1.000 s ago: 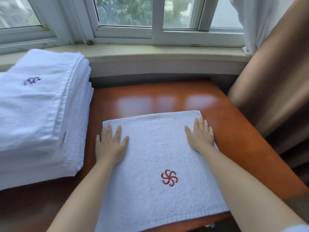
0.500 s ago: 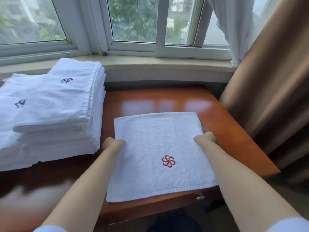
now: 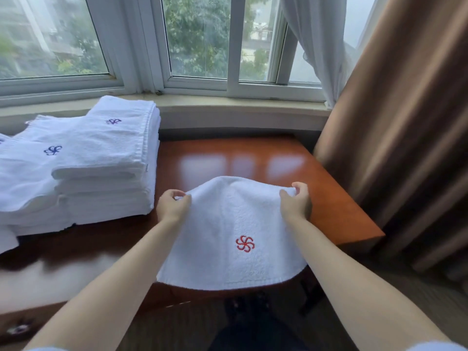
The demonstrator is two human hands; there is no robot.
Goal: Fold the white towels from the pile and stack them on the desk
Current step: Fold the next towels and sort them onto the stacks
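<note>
Both hands, left hand (image 3: 172, 206) and right hand (image 3: 297, 202), pinch the towel's (image 3: 228, 224) far corners above the glossy wooden desk (image 3: 240, 160); folded towels (image 3: 101, 158) sit left, by the window (image 3: 197, 39).

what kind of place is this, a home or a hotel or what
Probably a hotel room, though that is a guess. Stacks of matching white towels with embroidered logos sit on a glossy wooden desk under a window with heavy brown curtains.

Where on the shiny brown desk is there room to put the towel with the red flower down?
Bare wood lies on the glossy brown desk, between the stacks of folded white towels, the grey window ledge and the brown curtain. The left side is crowded.
</note>
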